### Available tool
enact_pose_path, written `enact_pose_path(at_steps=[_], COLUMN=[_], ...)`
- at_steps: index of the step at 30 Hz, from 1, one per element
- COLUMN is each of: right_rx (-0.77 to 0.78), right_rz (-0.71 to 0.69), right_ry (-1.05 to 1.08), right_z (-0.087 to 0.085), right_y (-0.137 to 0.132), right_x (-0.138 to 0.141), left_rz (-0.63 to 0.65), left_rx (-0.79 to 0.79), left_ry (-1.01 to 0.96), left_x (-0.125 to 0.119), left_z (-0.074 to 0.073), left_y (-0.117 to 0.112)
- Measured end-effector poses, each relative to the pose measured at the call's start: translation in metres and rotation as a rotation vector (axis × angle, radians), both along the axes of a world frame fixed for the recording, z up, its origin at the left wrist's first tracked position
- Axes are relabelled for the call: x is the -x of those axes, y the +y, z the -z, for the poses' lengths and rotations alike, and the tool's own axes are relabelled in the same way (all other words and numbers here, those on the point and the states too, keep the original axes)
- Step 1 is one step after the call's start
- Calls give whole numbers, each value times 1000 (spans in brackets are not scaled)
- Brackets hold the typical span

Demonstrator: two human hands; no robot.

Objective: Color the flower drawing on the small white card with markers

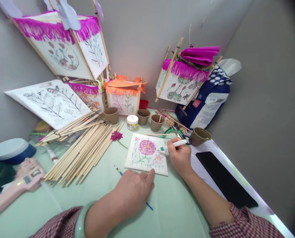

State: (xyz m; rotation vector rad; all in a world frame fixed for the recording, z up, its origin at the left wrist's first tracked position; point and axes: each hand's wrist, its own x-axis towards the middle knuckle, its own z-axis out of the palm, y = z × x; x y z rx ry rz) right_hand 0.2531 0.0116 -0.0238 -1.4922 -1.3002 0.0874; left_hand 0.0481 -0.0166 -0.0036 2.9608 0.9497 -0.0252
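A white square sheet (131,162) lies on the pale green tabletop. It bears a drawn pink flower on a green stem, smaller flowers and grass-like marks. My right hand (180,155) is closed around a white marker (174,144) with a green-coloured tip end, held over the sheet's right side; whether the tip touches is hard to tell. My left hand (134,188) rests at the sheet's lower edge, index finger stretched onto it, the other fingers partly hidden. A thin blue paintbrush (149,206) lies beneath that hand, its middle covered.
Bundled wooden sticks (82,148), a purple flower (116,135) and a pink tool (20,188) lie left. Behind stand brown pots (111,115), a white jar (132,122) and decorated lanterns (123,99). Green-handled scissors (178,130) and a black phone-like slab (225,178) are right.
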Motion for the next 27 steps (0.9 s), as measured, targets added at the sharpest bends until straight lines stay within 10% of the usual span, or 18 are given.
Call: enact_pose_path(at_steps=[27], right_rx=[11], right_rz=[40], right_ry=[3], right_z=[0], right_y=[1], right_x=[-6], left_rz=[7], left_rx=[-29], left_ry=[-51], left_x=[0], left_z=[9], left_y=[1])
